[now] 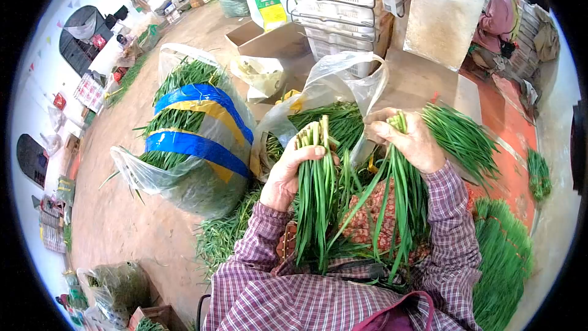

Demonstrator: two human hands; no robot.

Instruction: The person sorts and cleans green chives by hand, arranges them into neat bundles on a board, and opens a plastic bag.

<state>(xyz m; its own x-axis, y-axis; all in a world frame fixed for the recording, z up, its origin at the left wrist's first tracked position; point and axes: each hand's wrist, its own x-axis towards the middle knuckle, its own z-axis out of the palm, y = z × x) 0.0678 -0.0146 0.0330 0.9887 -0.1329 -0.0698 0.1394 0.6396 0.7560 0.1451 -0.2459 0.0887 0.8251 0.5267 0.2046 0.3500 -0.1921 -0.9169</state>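
Note:
My left hand (288,171) is closed round a thick bunch of green stalks (315,208), pale cut ends up and leaves hanging down. To its right, my right hand (410,141) grips a smaller bunch (401,199), whose leaves also hang over my lap. A few leaves stretch between the two bunches. Just beyond my hands, an open clear plastic bag (361,76) holds more greens (337,121). A tied bundle (459,138) lies right of my right hand.
A big clear bag of greens with blue and yellow tape (196,141) stands at the left. White crates (334,15) and a cardboard box (269,40) are ahead. Many bundles (502,263) lie at the lower right. A person in pink (495,21) sits at the upper right.

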